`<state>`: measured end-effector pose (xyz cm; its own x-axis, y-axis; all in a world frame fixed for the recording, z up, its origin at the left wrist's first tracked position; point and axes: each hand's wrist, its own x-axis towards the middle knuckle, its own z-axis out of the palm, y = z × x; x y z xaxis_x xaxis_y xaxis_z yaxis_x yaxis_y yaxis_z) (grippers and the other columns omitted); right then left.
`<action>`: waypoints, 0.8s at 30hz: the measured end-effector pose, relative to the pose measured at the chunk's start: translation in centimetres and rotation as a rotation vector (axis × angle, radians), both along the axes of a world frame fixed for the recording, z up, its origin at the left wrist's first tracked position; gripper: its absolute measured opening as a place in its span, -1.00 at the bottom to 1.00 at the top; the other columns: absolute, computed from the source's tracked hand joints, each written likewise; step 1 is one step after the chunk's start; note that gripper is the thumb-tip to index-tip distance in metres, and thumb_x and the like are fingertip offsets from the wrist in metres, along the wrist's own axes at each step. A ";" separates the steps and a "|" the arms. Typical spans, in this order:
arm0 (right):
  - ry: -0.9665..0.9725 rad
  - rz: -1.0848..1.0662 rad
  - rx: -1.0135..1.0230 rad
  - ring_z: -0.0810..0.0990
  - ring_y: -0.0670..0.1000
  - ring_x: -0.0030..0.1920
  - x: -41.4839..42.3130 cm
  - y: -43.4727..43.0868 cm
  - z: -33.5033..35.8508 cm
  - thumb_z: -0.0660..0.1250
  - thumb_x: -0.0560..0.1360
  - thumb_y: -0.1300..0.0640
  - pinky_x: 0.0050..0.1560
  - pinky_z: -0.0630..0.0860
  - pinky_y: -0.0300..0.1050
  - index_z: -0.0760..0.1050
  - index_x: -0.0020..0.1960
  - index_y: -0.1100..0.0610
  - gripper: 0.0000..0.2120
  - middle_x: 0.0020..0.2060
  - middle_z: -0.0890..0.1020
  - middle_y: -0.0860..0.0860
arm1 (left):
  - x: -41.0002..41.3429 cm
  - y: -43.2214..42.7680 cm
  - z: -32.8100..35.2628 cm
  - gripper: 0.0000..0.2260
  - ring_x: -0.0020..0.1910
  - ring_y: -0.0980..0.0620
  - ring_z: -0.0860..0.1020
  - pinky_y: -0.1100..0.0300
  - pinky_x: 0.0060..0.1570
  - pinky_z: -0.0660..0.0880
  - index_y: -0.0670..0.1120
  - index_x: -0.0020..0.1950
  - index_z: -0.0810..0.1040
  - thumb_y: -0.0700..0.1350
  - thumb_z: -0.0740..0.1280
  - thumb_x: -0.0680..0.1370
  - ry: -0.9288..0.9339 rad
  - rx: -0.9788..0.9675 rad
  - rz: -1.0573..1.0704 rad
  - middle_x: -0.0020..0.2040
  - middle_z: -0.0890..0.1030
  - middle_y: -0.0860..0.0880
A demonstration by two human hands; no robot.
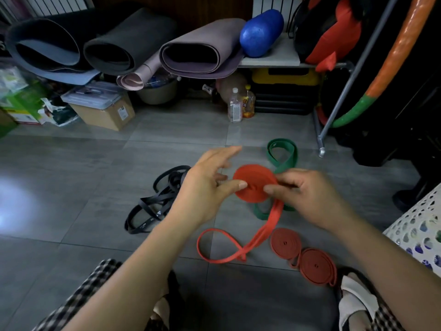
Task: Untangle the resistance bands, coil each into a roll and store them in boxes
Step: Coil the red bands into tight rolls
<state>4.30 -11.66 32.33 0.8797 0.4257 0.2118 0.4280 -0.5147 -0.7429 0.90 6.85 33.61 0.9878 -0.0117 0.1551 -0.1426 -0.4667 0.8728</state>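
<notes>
A red resistance band is partly wound into a flat roll held above the floor. Its loose tail hangs down and loops on the tiles. My right hand pinches the roll at its right side. My left hand has its thumb against the roll's left edge, its fingers stretched out behind. Two dark red coiled rolls lie on the floor at the lower right. A green band lies uncoiled behind the roll. A tangle of black bands lies to the left.
A cardboard box with a clear lidded case on it stands at the back left. Rolled mats and a blue roller fill the shelf. Bottles, a metal rack leg and a white perforated basket ring the tiled floor.
</notes>
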 end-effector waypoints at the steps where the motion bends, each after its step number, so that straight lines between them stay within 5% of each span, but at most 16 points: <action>1: -0.073 0.025 -0.108 0.56 -0.08 -0.27 -0.2 0.0 -0.3 0.32 0.34 -0.20 -0.20 0.49 -0.08 0.63 -0.15 0.06 -0.66 -0.33 0.62 -0.02 | 0.0 0.1 0.4 -0.62 -0.08 0.17 0.56 0.35 -0.01 0.50 0.10 0.13 0.52 -0.25 0.43 0.41 -0.019 0.101 -0.065 -0.02 0.56 0.10; 3: -0.100 0.032 -0.058 0.55 -0.07 -0.25 -0.7 0.4 -0.6 0.30 0.31 -0.22 -0.19 0.48 -0.08 0.62 -0.16 -0.01 -0.69 -0.31 0.61 -0.01 | -0.2 0.0 0.9 -0.74 -0.18 0.13 0.59 0.35 -0.06 0.52 0.01 0.00 0.61 -0.28 0.43 0.40 -0.001 0.102 -0.088 -0.18 0.61 0.09; 7: 0.268 0.030 0.490 0.63 -0.20 -0.16 -0.9 1.2 0.1 0.42 0.28 -0.02 -0.13 0.50 -0.37 0.59 -0.13 -0.11 -0.83 -0.22 0.69 -0.15 | -0.1 -0.5 1.1 -0.78 -0.22 0.09 0.60 0.34 -0.14 0.55 -0.01 -0.14 0.59 -0.33 0.41 0.38 0.070 -0.363 0.061 -0.22 0.63 0.01; 11: 0.367 0.010 0.590 0.64 -0.22 -0.21 -0.9 1.4 0.3 0.37 0.24 0.07 -0.17 0.50 -0.41 0.59 -0.14 0.00 -0.81 -0.30 0.69 -0.17 | -0.4 -1.3 1.1 -0.82 -0.31 0.15 0.61 0.37 -0.28 0.52 -0.09 -0.12 0.57 -0.36 0.35 0.41 0.118 -0.654 0.091 -0.30 0.66 0.04; 13: 0.333 0.003 0.513 0.62 -0.22 -0.28 -0.7 1.0 0.7 0.39 0.26 0.09 -0.22 0.52 -0.38 0.58 -0.18 -0.02 -0.86 -0.36 0.68 -0.17 | -0.3 -0.8 1.2 -0.81 -0.29 0.14 0.62 0.35 -0.25 0.54 -0.08 -0.11 0.56 -0.36 0.36 0.41 0.164 -0.585 0.030 -0.29 0.66 0.03; 16: 0.108 0.023 0.115 0.60 -0.09 -0.38 -0.4 0.1 0.5 0.44 0.32 0.07 -0.30 0.53 -0.13 0.58 -0.25 -0.11 -0.91 -0.43 0.65 -0.04 | -0.2 -0.3 1.2 -0.74 -0.19 0.09 0.62 0.35 -0.09 0.54 0.02 -0.04 0.57 -0.31 0.41 0.40 0.169 -0.143 -0.145 -0.17 0.65 -0.01; 18: 0.112 0.060 0.067 0.64 -0.04 -0.33 -0.4 0.1 0.2 0.46 0.33 0.09 -0.22 0.55 -0.06 0.59 -0.25 -0.11 -0.90 -0.37 0.68 -0.01 | -0.3 -0.5 1.1 -0.78 -0.20 0.13 0.63 0.37 -0.10 0.53 0.03 -0.09 0.60 -0.28 0.41 0.40 0.158 -0.049 -0.143 -0.20 0.66 0.02; 24: 0.396 0.055 0.644 0.63 -0.26 -0.28 -0.4 0.9 0.9 0.37 0.30 0.30 -0.24 0.49 -0.46 0.57 -0.17 0.09 -0.84 -0.40 0.66 -0.20 | -0.2 -1.1 1.0 -0.85 -0.24 0.10 0.64 0.29 -0.19 0.59 -0.13 -0.08 0.60 -0.33 0.33 0.42 0.167 -0.600 0.027 -0.28 0.69 0.03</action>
<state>3.87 -10.79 33.21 0.9228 0.3704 0.1061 0.0792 0.0870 -0.9931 0.67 5.76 34.60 0.9980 0.0552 -0.0295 0.0233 0.1106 0.9936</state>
